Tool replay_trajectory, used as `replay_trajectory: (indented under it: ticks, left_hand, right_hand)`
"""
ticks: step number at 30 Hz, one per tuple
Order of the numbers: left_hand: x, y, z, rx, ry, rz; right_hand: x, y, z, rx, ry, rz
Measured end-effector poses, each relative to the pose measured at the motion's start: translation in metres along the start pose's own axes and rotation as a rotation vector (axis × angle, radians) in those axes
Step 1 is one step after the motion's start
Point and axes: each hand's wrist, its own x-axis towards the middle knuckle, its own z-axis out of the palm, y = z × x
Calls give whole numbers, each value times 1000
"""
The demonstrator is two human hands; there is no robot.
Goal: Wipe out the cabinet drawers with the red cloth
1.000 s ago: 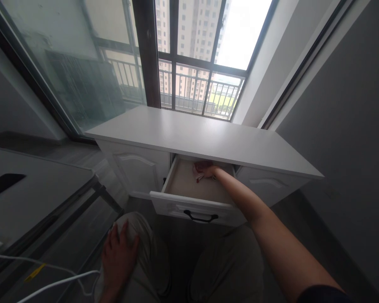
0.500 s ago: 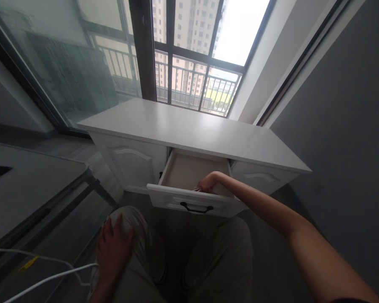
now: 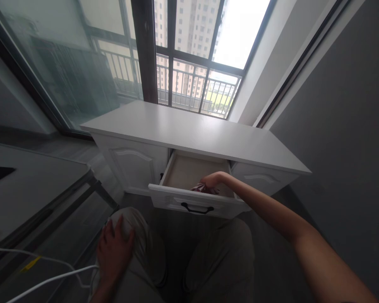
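A dark red crumpled bundle (image 3: 204, 188) sits in the open drawer (image 3: 189, 173), just behind the drawer's front panel, and the right hand (image 3: 212, 180) has its fingers pinched on top of it. This looks like the lifting-out step; the next move calls for raising it clear of that panel. Below the drawer, the left hand (image 3: 113, 248) lies flat, fingers spread, on the knee (image 3: 133, 227).

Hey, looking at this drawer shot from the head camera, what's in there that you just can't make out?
- Dark red thing under the right hand: too small, partly behind the drawer front; what it is stays unclear.
- Right hand's fingers: hidden behind the drawer front, so the grip is unclear.
- Back of the drawer: covered by the cabinet top.
- Left hand on the knee: dim.
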Motion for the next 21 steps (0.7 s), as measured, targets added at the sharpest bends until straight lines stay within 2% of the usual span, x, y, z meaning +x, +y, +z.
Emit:
replay_trajectory:
  ticks: [2, 5, 7, 8, 10, 15, 18, 21]
  left_hand:
    - [0, 0, 0, 9, -1, 3]
    - [0, 0, 0, 25, 0, -8]
    - [1, 0, 1, 31, 3, -11]
    - [1, 0, 2, 31, 5, -9]
    - [1, -1, 4, 29, 10, -3]
    - [0, -4, 6, 13, 7, 26]
    - [1, -4, 5, 12, -11, 10]
    - [2, -2, 3, 19, -33, -26]
  right_hand:
    - [-8, 0, -18, -138, 108, 9]
    - [-13, 5, -39, -383, 447, 17]
    - [-7, 14, -39, -538, 655, 5]
    - [-2, 20, -36, -597, 702, 0]
    - [10, 38, -24, -679, 711, 25]
    - [20, 87, 0, -603, 656, 321]
    - [20, 99, -1, -507, 556, 410]
    - [23, 97, -8, -444, 476, 431]
